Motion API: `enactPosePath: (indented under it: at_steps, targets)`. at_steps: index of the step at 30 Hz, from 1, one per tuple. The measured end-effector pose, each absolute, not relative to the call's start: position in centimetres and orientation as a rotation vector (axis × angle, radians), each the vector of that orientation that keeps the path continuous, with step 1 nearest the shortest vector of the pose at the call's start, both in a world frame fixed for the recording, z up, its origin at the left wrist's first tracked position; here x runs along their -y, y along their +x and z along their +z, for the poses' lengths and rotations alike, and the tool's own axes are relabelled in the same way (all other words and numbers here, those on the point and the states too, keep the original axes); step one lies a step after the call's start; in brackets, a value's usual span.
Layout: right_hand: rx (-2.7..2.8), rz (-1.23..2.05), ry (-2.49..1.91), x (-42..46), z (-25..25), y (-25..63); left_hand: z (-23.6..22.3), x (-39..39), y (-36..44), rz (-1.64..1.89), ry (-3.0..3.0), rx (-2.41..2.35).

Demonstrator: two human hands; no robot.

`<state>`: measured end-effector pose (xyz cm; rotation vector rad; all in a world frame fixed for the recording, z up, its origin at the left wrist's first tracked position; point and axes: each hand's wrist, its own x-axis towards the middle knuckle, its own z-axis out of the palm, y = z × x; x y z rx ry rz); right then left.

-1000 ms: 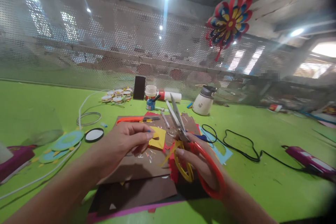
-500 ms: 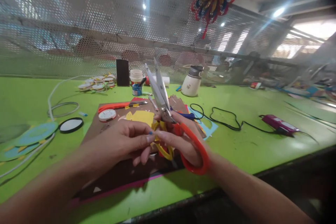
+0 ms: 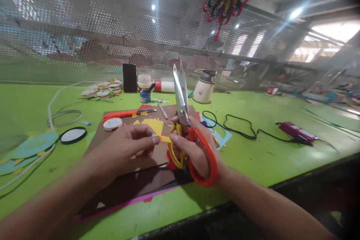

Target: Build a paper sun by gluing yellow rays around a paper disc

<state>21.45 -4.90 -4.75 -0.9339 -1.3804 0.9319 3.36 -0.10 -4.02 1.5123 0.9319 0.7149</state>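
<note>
My left hand (image 3: 132, 144) pinches one end of a small yellow paper strip (image 3: 162, 138) between thumb and forefinger. Around the scissors (image 3: 182, 101) my right hand (image 3: 197, 153) is closed, its thumb and fingers also at the strip's other end. The scissors have one orange loop and one yellow loop. Their blades point up and stand slightly apart, with no paper between them. Just behind my left hand a yellow paper sheet (image 3: 154, 126) lies on brown board (image 3: 135, 185).
An orange utility knife (image 3: 122, 114) and a white round disc (image 3: 112, 123) rest on the board. Behind stand a blue jar (image 3: 145, 96), a dark phone-like slab (image 3: 129, 78) and a white bottle (image 3: 203, 90). A purple corded device (image 3: 298, 131) lies at right.
My hands have drawn apart, showing the yellow strip stretched between them. The scissors have turned more upright, and their blades now lean less to the left.
</note>
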Motion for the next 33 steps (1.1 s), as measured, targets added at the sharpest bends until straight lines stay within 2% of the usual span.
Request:
enactPosePath:
  at_steps: [7,11,16,33]
  targets:
    - [1.321,0.854,-0.933,4.6,-5.6,21.2,-4.9,0.7,4.7,0.821,1.069,-0.744]
    - [1.363,0.83,-0.909,4.6,-5.8,21.1,-5.0,0.7,4.8,0.897,1.19,-0.788]
    - [1.395,0.912,-0.889,4.8,-5.5,21.1,-4.4,0.8,4.3,0.802,1.381,-0.829]
    - [1.535,0.715,-0.947,5.5,-5.1,20.8,-5.2,1.5,5.3,0.807,0.978,-0.736]
